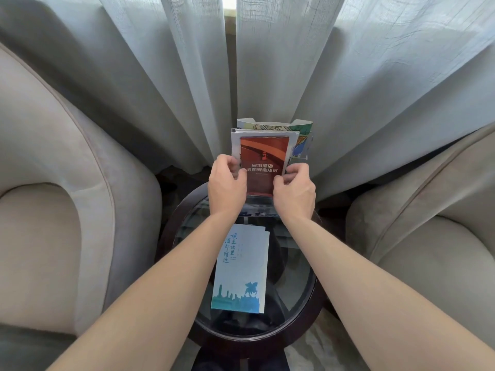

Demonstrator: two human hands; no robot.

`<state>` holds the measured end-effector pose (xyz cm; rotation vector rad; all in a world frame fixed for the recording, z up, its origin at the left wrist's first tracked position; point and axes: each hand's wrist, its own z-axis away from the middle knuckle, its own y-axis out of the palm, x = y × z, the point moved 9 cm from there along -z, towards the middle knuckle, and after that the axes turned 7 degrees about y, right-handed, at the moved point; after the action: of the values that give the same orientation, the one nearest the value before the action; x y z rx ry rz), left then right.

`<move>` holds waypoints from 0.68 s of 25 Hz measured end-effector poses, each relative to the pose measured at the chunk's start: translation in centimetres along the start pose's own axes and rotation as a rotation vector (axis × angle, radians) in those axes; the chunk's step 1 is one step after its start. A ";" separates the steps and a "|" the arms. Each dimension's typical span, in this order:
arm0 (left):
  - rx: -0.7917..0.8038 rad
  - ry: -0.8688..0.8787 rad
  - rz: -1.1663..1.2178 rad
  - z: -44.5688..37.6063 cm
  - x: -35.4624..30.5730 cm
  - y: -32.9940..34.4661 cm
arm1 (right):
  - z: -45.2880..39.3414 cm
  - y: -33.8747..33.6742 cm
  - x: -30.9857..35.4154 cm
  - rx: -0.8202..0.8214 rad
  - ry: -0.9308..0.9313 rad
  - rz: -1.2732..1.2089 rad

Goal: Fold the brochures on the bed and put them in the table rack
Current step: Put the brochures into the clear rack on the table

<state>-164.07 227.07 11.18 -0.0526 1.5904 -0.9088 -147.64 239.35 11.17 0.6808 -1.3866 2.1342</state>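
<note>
A red brochure (263, 156) with white Chinese lettering stands upright at the front of a clear table rack (304, 149) at the far edge of the round glass table (300, 287). My left hand (227, 184) pinches its left edge and my right hand (294, 191) pinches its lower right corner. Behind it in the rack stand a grey-white brochure (235, 141) and a green-and-yellow one (270, 126). A folded pale blue brochure (242, 269) with a skyline and horse statue lies flat on the glass, between my forearms.
Beige armchairs flank the table, one on the left (53, 196) and one on the right (428, 223). Pale grey curtains (160, 76) hang right behind the rack. The table has a dark wooden rim (171, 223).
</note>
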 end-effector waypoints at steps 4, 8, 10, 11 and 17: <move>0.036 -0.048 -0.069 1.6 1.9 -0.1 | 1.4 0.6 -2.8 0.038 0.027 0.097; 0.151 -0.143 -0.170 4.8 5.9 0.5 | 3.2 2.7 -7.8 0.189 0.110 0.271; 0.235 -0.209 -0.225 6.5 8.5 1.0 | 4.1 4.3 -10.5 0.295 0.154 0.376; 0.283 -0.243 -0.251 7.4 9.8 1.2 | 4.6 5.1 -11.8 0.345 0.172 0.415; 0.459 -0.418 -0.349 12.3 16.0 2.7 | 7.8 9.0 -17.1 0.472 0.269 0.413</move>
<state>-156.40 214.47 -2.88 -0.1877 0.9737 -1.4149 -139.56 226.55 -3.18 0.2599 -0.9420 2.8027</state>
